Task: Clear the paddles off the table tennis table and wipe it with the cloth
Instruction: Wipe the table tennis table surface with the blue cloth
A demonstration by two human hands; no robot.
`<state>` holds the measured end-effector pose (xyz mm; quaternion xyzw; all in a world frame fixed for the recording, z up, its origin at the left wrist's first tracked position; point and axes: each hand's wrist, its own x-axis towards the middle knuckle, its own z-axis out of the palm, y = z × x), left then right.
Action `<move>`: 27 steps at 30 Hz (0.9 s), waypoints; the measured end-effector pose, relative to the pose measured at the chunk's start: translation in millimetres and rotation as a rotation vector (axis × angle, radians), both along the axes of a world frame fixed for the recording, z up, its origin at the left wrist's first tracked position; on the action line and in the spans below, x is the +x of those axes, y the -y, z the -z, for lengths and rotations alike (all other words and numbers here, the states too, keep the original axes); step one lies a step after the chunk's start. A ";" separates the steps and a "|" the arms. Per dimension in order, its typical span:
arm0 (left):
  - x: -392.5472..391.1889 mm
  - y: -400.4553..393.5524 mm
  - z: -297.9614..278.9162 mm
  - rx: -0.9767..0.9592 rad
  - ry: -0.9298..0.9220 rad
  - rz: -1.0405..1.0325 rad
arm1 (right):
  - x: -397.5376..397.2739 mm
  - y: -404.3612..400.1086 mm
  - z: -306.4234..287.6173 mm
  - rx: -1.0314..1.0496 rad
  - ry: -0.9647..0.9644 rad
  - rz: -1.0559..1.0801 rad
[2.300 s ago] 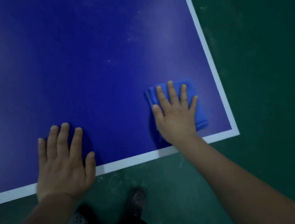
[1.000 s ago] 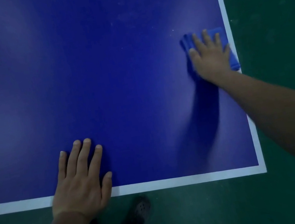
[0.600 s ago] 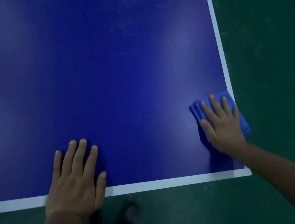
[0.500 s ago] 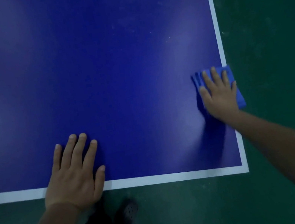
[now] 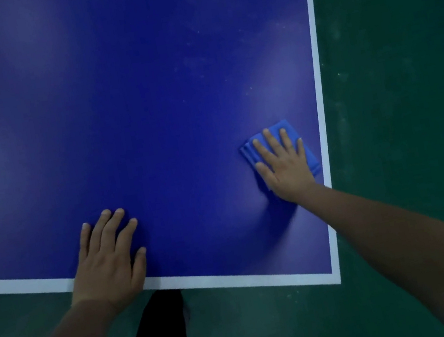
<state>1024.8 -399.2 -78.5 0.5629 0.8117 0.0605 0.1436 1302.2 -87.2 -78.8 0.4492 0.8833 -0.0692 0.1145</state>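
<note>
Cloth (image 5: 310, 153): folded, bright blue, lower right of frame near table (image 5: 146, 107) side line, under flat-fingered right hand (image 5: 284, 168). Left hand (image 5: 110, 260) flat, fingers relaxed, at near edge. Green floor (image 5: 405, 78) surrounds.

Blue cloth (image 5: 309, 153), darker blue white-edged table (image 5: 129, 110), green floor (image 5: 405, 78).

A cloth (image 5: 310, 153) lies on the tabletop (image 5: 146, 107) near its right edge, under the right hand (image 5: 284, 168). The left hand (image 5: 107, 261) rests flat at the near edge, well left of the cloth.
</note>
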 end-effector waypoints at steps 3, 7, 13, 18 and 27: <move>20.9 -21.2 -5.1 0.052 0.062 -0.259 | -0.5 -48.0 -1.2 0.009 0.001 0.366; 48.0 -53.4 -2.6 0.044 0.082 -0.438 | -22.0 -56.0 4.2 0.038 -0.089 0.515; 57.0 -57.7 7.1 -0.003 0.000 -0.487 | 31.9 57.6 11.5 0.003 -0.190 -0.502; 58.8 -60.3 10.7 0.039 -0.051 -0.506 | 24.0 -69.4 6.5 0.068 -0.108 -0.394; 62.0 -61.9 12.2 0.081 -0.076 -0.518 | 62.9 19.3 17.3 -0.067 -0.196 -1.215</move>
